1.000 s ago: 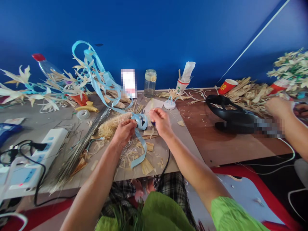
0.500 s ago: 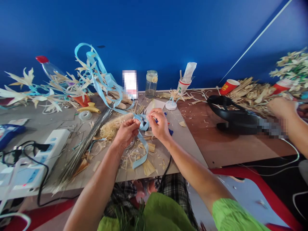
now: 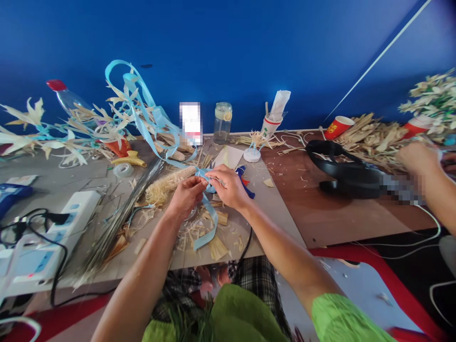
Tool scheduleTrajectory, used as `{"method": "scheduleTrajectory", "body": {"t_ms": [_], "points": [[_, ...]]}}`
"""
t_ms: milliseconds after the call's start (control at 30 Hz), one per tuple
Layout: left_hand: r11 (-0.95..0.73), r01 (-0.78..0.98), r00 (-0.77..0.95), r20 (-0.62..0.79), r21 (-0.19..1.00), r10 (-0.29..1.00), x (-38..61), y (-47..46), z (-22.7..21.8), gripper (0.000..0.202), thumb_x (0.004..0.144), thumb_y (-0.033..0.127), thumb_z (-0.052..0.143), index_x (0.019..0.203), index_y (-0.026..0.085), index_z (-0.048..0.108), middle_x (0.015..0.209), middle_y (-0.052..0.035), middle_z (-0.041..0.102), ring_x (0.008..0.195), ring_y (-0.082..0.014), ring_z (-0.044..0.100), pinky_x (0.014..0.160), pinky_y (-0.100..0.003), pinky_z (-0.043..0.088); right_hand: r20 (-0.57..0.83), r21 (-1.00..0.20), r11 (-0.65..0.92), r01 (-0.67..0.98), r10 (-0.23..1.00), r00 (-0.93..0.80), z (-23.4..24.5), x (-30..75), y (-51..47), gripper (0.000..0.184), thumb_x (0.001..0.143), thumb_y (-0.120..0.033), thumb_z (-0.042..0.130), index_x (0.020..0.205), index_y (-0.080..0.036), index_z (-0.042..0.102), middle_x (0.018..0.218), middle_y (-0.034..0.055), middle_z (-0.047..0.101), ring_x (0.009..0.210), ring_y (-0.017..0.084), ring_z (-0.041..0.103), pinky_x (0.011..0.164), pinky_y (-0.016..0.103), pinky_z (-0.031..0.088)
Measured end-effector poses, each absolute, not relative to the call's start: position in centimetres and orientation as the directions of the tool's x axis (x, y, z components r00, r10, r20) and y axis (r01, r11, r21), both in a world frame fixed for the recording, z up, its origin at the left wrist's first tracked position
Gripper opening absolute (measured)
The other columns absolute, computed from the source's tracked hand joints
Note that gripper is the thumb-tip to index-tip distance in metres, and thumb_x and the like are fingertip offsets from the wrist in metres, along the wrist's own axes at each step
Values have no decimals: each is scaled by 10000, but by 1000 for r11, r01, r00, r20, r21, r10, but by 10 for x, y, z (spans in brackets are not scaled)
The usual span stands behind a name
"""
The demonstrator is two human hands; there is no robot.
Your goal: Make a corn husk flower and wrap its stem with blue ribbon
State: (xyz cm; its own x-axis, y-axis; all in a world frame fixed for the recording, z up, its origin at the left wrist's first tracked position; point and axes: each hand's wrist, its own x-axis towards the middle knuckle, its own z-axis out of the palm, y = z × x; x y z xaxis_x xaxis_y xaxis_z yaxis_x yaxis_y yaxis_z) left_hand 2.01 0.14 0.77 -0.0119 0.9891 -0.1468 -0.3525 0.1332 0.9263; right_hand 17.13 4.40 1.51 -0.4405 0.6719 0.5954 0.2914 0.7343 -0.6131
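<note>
My left hand is closed in a pinch at the light-blue ribbon, whose loose end hangs down over the table. Meeting it from the right, my right hand has its fingertips pressed together against the left fingertips. Whatever small piece lies between the right fingers is hidden. The ribbon runs up and back to the left in big loops. Just left of my left hand lies a dried corncob with fibrous strands. Beyond my right hand is a dark-blue tool-like object, partly covered.
A bundle of thin wires and a white power strip lie left. Behind stand a glass jar and a paper cup. A black headset-like object sits right, near another person's hand. Husk scraps litter the front.
My right hand has moved left, bringing its fingertips against those of my left hand. More of the dark-blue object now shows. The view has shifted slightly.
</note>
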Motion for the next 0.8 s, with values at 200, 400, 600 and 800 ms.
{"method": "scheduleTrajectory", "body": {"t_ms": [200,400,600,800], "points": [[173,-376,5,-184,911,983,20,0,11,276,612,304,780,668,133,571,512,69,414,379,-12,314,372,-165,209,557,-632,709,313,697,-452,14,170,44,132,846,-186,508,877,-170,635,834,47,622,778,148,555,767,275,408],[200,-496,-4,-232,845,973,13,-2,24,262,633,255,768,688,140,539,520,74,431,354,4,261,356,-144,217,490,-756,575,313,814,-312,13,173,50,233,863,-312,491,712,-160,582,687,14,553,648,121,499,647,234,399],[221,-513,57,-224,830,973,9,-1,22,240,664,243,748,706,127,541,579,52,494,345,24,236,344,-126,206,516,-764,559,324,829,-215,10,177,57,202,855,-275,475,875,-155,636,809,46,601,724,138,523,687,248,410],[286,-482,151,-243,828,958,11,-2,19,219,669,226,744,707,126,552,591,47,489,350,26,240,345,-123,220,323,-760,490,426,854,-407,16,186,60,249,842,-324,531,750,-148,682,678,11,590,642,126,524,619,235,382]]}}
